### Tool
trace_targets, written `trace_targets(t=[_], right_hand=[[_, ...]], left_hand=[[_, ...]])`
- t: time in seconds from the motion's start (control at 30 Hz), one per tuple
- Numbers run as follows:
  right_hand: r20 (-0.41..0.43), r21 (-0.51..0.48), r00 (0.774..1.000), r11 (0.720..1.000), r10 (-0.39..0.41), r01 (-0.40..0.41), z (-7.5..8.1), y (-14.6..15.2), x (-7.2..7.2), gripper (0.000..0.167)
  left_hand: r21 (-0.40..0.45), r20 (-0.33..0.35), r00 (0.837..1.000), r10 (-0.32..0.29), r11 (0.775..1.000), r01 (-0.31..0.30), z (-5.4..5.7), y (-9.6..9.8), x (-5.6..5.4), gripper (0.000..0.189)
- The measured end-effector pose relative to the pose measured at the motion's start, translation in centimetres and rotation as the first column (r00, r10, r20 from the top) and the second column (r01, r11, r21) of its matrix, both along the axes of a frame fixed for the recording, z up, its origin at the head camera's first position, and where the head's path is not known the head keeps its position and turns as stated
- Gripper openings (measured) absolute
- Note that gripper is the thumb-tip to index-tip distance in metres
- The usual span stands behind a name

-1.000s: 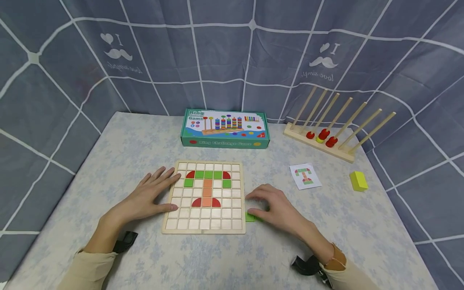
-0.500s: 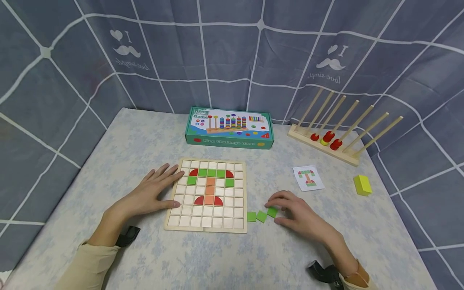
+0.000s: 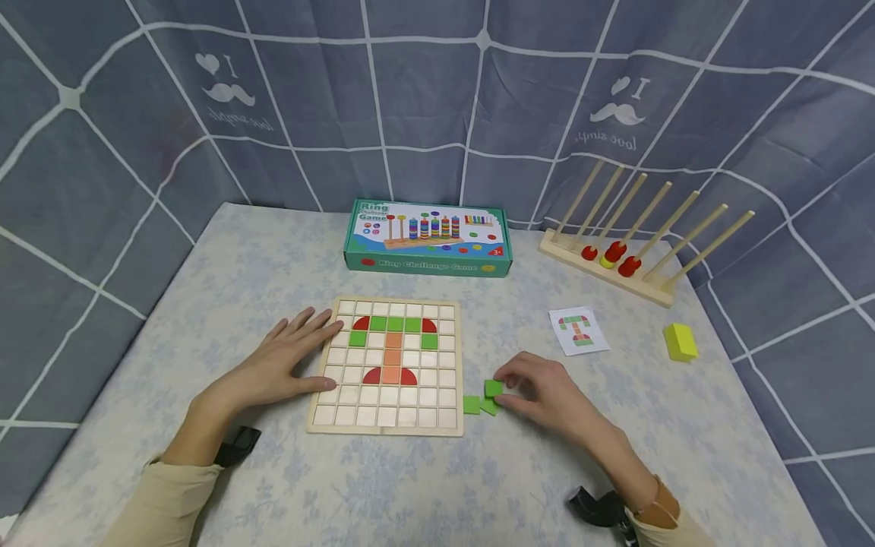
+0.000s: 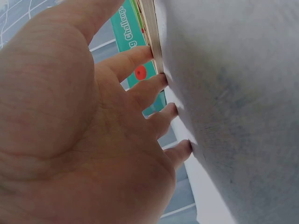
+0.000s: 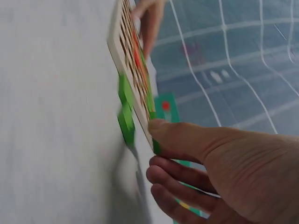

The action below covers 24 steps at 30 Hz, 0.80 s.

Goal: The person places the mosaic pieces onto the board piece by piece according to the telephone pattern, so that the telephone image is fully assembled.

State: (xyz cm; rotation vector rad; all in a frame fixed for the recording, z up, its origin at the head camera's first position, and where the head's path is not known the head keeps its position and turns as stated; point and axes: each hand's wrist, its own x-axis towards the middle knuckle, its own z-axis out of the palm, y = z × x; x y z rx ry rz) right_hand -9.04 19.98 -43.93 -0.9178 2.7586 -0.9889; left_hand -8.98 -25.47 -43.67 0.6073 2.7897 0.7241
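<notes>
A square wooden grid board lies on the table with red quarter-round, green square and orange tiles set in some of its cells. My left hand rests at the board's left edge, fingers spread and straight, fingertips touching the frame or the table beside it. Between thumb and fingers my right hand pinches a green square tile, just right of the board. Two more green tiles lie on the table by the board's right edge, one partly hidden under the held tile in the head view.
A printed pattern card lies to the right, with a yellow block farther right. Behind the board stands a Ring Challenge Game box. A wooden peg rack with a few red and yellow rings stands at back right.
My right hand first moved right, away from the board, uncovering the green tiles. It then took hold of the rightmost one and came back left with it. My left hand stays put.
</notes>
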Motion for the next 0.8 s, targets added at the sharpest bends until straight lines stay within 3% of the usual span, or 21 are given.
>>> trace_targets(t=[0.23,0.43,0.8], right_hand=[[0.01,-0.021,0.998,0.998,0.061,-0.061,-0.1,-5.1,0.7,0.022],[-0.063,-0.028,0.995,0.996,0.078,-0.08,-0.2,-8.8,1.2,0.024],[-0.147,-0.024,0.986,0.997,0.075,-0.08,-1.3,-11.5,2.1,0.024]], left_hand=[[-0.002,-0.009,1.0,-0.002,1.0,0.002,0.0,-0.1,0.1,0.094],[0.016,-0.009,1.0,-0.006,1.0,0.007,0.0,-0.1,0.0,0.094],[0.015,-0.01,1.0,-0.013,1.0,0.013,0.0,-0.3,-0.1,0.095]])
